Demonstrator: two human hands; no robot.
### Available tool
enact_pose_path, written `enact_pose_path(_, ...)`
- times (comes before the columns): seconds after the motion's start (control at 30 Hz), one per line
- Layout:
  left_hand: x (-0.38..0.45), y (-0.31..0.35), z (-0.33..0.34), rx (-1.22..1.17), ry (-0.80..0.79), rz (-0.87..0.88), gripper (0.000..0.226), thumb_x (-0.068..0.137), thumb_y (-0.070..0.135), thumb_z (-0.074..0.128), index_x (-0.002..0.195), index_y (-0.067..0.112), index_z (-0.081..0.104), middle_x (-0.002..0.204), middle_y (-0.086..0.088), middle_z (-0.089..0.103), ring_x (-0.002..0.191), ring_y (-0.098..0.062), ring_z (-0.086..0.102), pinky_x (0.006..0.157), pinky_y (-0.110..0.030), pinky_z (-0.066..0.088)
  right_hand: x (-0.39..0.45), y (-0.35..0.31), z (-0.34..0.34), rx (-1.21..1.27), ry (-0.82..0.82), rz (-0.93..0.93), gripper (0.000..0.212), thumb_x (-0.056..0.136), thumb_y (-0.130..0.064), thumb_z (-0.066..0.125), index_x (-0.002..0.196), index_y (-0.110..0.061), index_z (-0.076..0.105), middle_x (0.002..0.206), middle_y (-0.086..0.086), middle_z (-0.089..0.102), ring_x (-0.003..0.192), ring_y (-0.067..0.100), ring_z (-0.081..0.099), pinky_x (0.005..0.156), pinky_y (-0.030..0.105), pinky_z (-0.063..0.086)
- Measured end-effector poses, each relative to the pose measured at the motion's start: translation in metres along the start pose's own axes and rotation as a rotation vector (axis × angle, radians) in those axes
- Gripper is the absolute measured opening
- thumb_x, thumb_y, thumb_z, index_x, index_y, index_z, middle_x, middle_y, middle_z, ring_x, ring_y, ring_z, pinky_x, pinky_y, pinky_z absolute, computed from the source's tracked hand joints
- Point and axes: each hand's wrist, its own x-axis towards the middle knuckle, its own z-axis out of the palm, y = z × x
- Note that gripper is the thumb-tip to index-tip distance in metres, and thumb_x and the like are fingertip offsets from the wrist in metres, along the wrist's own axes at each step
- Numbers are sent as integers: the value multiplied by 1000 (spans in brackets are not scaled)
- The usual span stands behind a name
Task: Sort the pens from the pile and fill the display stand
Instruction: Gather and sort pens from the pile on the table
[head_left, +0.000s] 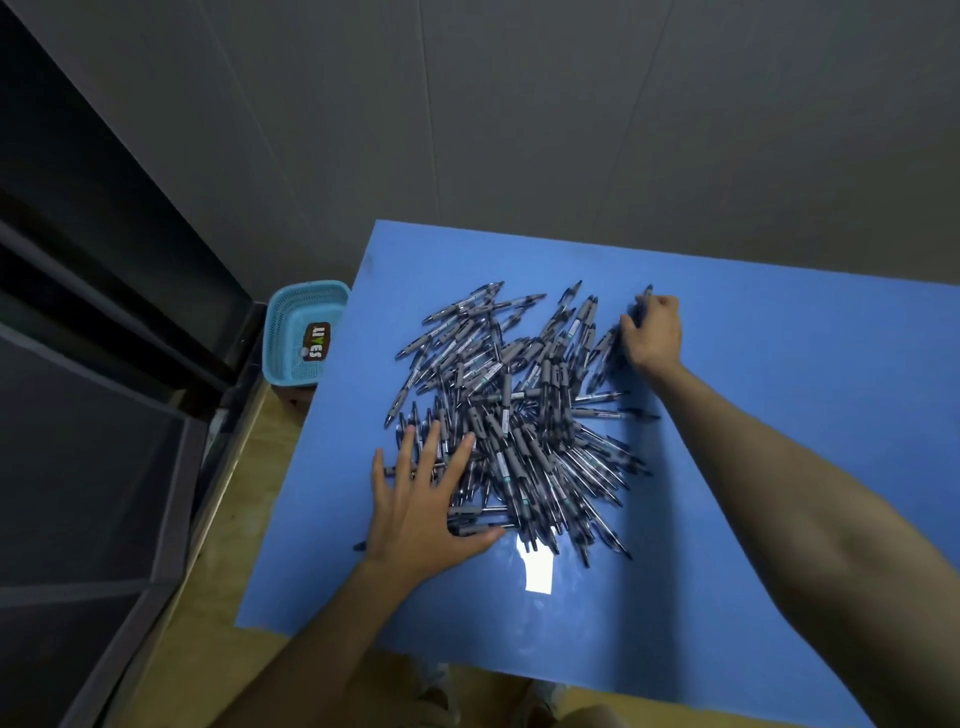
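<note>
Leftmost, off the table's far-left corner: turquoise basket (298, 332) holding a small printed packet (317, 341). On the blue table (779, 467), near-left edge of the pen pile (511, 415): left hand (421, 501), fingers straight and spread, palm pressing flat on the pens. Centre of table: pile itself, heaped and crossing; long axes in every direction, many running near-to-far with a lean, some along the right side lying left-to-right; tips not uniformly pointed. Far-right edge of pile: right hand (653, 332), fingers curled around a pen or two, grasp partly blurred. Display stand: nowhere in view. Likely hazards: pens rolling off the near or left table edge if swept carelessly; tangled clips dragging neighbours along when lifted.
</note>
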Motion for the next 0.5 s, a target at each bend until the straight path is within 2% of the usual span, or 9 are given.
enact_pose_path(0.1,0,1,0,8,-3,0,112,70,101,26,159,43,-7,170,-1,-6,156,-32,-7,118,-70,7,12,-1,-4,116,46,133,23,80,-4,68,101,3,66,100,19,66,95,31,64,84,39,52)
enact_pose_path(0.2,1,2,0,4,-1,8,112,70,101,27,160,42,-5,171,-2,-4,156,-32,-4,118,-68,8,19,-2,-4,192,15,231,16,75,0,65,90,0,70,92,18,73,88,29,69,80,45,59)
enact_pose_path(0.27,1,1,1,-9,5,15,112,70,100,31,160,41,-1,171,-3,-1,156,-32,-3,119,-67,11,17,-2,-4,236,-10,268,20,78,0,64,96,-1,71,96,16,73,95,29,69,84,43,57)
enact_pose_path(0.37,1,1,1,-30,22,26,112,71,98,35,161,39,4,170,-6,0,156,-34,-6,121,-63,12,9,-5,-3,291,-30,297,35,85,2,64,120,4,65,115,20,69,112,31,64,100,40,51)
enact_pose_path(0.5,-1,2,0,-53,48,20,113,71,97,39,161,38,4,170,-9,-1,155,-36,-10,120,-54,6,-12,-16,2,348,-176,253,36,87,4,65,122,-2,66,118,12,69,101,22,64,93,32,53)
